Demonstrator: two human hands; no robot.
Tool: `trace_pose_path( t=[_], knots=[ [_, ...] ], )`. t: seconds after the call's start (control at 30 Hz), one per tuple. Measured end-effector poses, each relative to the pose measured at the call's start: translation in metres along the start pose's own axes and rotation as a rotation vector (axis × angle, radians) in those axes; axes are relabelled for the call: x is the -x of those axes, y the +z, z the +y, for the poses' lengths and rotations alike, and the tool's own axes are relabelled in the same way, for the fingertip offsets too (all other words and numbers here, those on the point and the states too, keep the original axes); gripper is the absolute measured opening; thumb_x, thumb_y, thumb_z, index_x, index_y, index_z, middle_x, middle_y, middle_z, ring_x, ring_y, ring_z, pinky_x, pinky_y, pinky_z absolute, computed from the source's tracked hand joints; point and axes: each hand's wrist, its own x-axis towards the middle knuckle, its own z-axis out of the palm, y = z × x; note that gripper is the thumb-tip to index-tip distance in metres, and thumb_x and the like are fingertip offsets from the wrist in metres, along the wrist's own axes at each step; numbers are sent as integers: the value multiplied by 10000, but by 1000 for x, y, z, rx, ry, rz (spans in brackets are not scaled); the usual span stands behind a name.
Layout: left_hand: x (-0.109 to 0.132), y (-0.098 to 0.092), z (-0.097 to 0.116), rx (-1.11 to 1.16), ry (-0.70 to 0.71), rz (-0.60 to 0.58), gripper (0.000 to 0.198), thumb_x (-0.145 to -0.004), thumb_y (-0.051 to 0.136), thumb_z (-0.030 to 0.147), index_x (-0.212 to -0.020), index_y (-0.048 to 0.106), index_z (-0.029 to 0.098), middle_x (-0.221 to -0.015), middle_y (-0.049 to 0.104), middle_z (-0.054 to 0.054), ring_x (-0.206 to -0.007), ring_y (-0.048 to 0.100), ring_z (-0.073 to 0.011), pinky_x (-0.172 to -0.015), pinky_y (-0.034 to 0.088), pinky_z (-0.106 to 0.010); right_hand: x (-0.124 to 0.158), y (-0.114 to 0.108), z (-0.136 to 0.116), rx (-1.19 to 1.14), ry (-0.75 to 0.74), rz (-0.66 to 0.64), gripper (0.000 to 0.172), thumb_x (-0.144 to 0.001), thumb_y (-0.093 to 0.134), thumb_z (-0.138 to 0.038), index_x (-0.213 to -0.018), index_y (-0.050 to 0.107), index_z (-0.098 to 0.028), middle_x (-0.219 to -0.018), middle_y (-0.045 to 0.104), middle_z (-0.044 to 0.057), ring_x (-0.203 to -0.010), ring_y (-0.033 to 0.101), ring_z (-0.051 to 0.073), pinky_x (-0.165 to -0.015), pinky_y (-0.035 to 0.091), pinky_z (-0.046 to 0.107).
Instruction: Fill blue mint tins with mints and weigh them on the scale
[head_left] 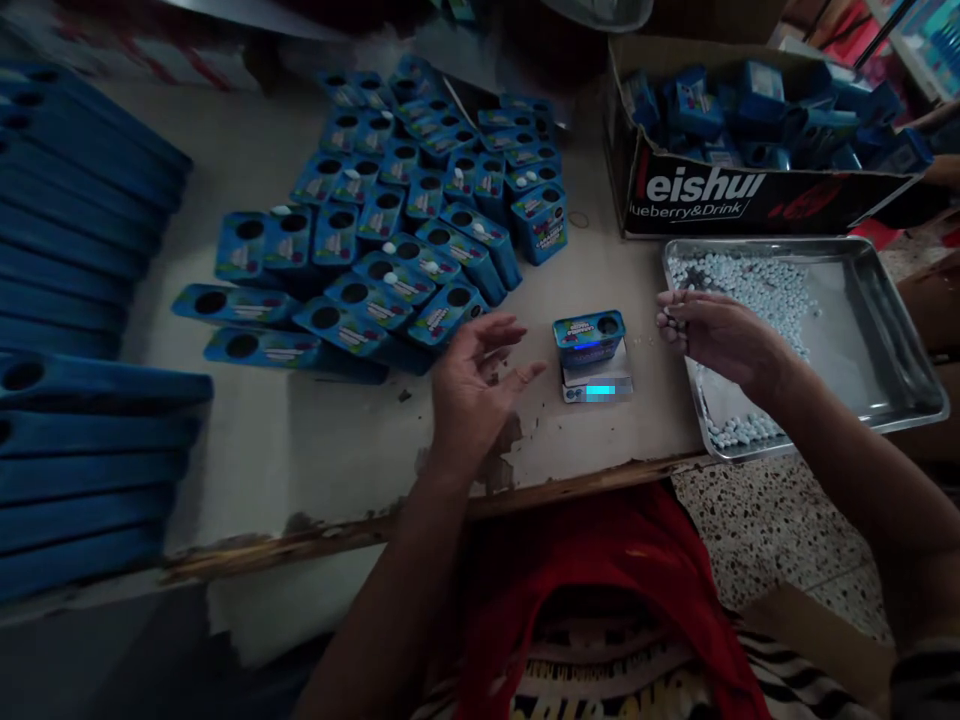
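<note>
My left hand point(480, 385) is open over the table, fingers spread and curved, with nothing in it. Just right of it a blue candy tin point(589, 342) with a round dark hole in its top stands on a small digital scale point(574, 392) with a lit display. My right hand point(716, 335) is closed on several small pale candies point(670, 322) at the fingertips. It is over the left rim of a metal tray point(885, 330), which holds loose candies point(765, 295) at its far left and near left.
Many blue tins point(360, 250) stand left of the scale, a few with pale candies on top. Stacked blue tins point(82, 430) line the left edge. A black cardboard box point(757, 195) full of tins stands at the back right. The table's worn wooden edge point(300, 545) runs in front.
</note>
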Motion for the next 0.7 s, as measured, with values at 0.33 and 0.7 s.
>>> trace_pose_path(
  t=[0.33,0.7],
  knots=[
    [15,-22,28,6,191,180,583,-741,924,164,-1295,773,268,-1210,831,-29,-1077,824,-198,-1037,703,-356,-3,44,-33,416,-23,-122,164,-993,882,-233,-1019,738,-158,-775,724,13,-619,594,89,-542,453,194],
    [12,-24,42,25,142,77,547,-807,931,184,-1321,765,267,-1215,827,-33,-1154,817,-210,-1081,696,-368,-3,54,-45,720,-98,-166,112,-1014,850,-225,-1003,758,-162,-758,719,8,-617,598,93,-545,427,215]
  ],
)
